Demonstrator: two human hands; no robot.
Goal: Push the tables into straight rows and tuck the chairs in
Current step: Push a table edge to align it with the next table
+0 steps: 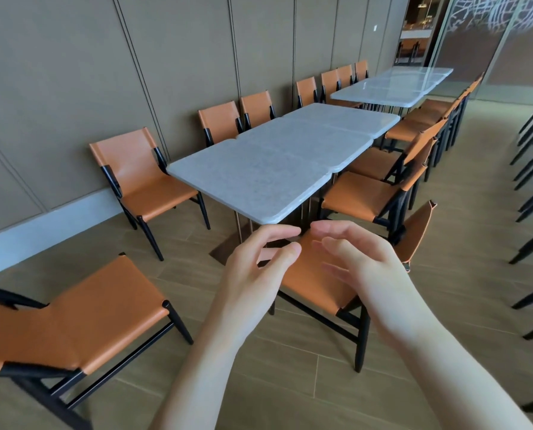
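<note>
The nearest tabletop (259, 178), pale grey stone with rounded corners, lies just beyond the fingertips of both hands, its near corner almost above them, and it butts against further grey tabletops running away in a row along the wall. Directly beneath the fingers stands an orange chair (314, 274) with black legs, pulled out from the tabletop's end and angled to it. The left hand (252, 274) hovers with its fingers (277, 234) loosely curved and spread, holding nothing. The right hand (373, 268) faces it, fingers relaxed and slightly bent, also empty; the two hands are close together but apart. To the left of the fingers another orange chair (82, 318) sits well out on the wooden floor (290, 383). Beyond the fingers, more orange chairs line both sides of the row.
</note>
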